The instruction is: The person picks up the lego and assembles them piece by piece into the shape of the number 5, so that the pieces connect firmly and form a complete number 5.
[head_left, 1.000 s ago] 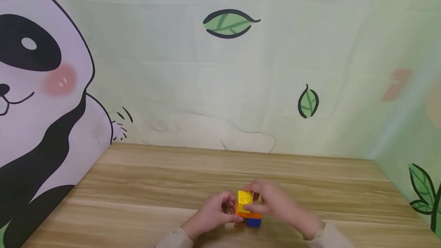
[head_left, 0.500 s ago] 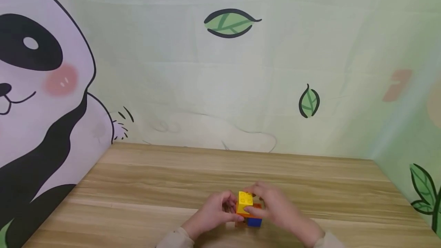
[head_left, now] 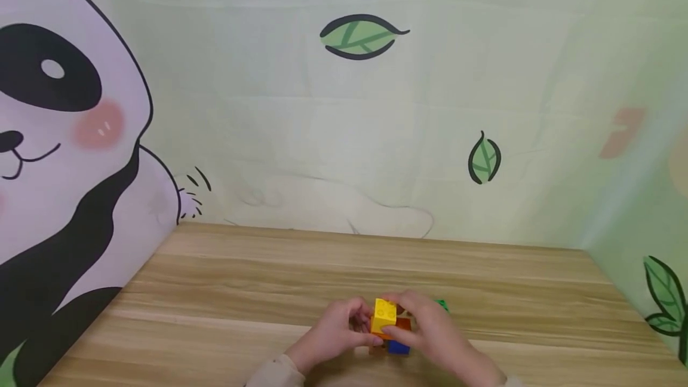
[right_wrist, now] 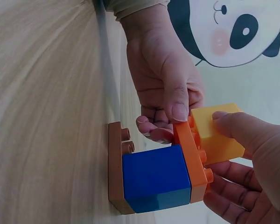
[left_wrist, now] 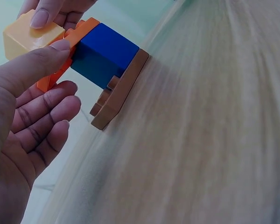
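A small stack of toy building bricks stands on the table between both hands. Its base is a flat brown brick [right_wrist: 115,168] with bare studs at one end, and a blue brick [right_wrist: 156,175] sits on the other end. On the blue one lies a flat orange brick [right_wrist: 192,163], jutting out to the left. My left hand [head_left: 340,330] pinches that jutting end between thumb and fingers. My right hand [head_left: 432,330] grips a yellow brick [head_left: 384,314] by its sides, thumb on the near face, right at the orange studs over the jutting end.
A green piece [head_left: 442,305] peeks out behind the right hand, mostly hidden. The wooden table [head_left: 242,273] meets a printed cloth backdrop [head_left: 269,106] at its back edge, and the cloth also runs along both sides.
The right hand has shifted slightly toward the person, still gripping the yellow brick, and the green piece now shows behind it. The left hand keeps its hold; the head view has drifted slightly.
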`<state>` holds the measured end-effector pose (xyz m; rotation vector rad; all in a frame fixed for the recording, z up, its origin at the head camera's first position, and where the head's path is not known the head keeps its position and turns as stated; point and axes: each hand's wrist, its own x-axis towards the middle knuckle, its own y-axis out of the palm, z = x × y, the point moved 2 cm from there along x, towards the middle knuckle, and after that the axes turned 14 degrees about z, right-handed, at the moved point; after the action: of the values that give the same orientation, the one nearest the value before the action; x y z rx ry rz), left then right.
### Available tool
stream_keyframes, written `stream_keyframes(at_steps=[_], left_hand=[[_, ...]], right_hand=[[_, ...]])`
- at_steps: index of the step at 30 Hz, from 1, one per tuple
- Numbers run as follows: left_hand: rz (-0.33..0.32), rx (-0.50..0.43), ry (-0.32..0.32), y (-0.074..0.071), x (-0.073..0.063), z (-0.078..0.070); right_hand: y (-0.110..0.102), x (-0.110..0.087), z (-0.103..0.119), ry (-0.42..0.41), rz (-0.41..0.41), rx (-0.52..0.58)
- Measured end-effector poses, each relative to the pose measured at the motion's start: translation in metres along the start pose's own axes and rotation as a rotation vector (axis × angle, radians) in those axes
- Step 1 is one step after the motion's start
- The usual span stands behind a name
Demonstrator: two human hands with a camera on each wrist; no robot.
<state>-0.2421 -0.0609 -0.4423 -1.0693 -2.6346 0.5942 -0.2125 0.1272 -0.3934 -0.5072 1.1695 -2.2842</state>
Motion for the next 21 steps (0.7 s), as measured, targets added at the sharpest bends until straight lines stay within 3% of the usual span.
stream_keyframes(at_steps=[6,21], left_hand=[[-0.001,-0.003,-0.002,0.0002,-0.0002,-0.0006],[0.007,0.002,-0.024,0.0002,-0.0005,-0.0038]], right_hand=[[0.0,-0.0007,-0.0036,-0.026,0.011,0.038],[0.002,-0.0002,-0.0028,-0.029,0.014,0.004]])
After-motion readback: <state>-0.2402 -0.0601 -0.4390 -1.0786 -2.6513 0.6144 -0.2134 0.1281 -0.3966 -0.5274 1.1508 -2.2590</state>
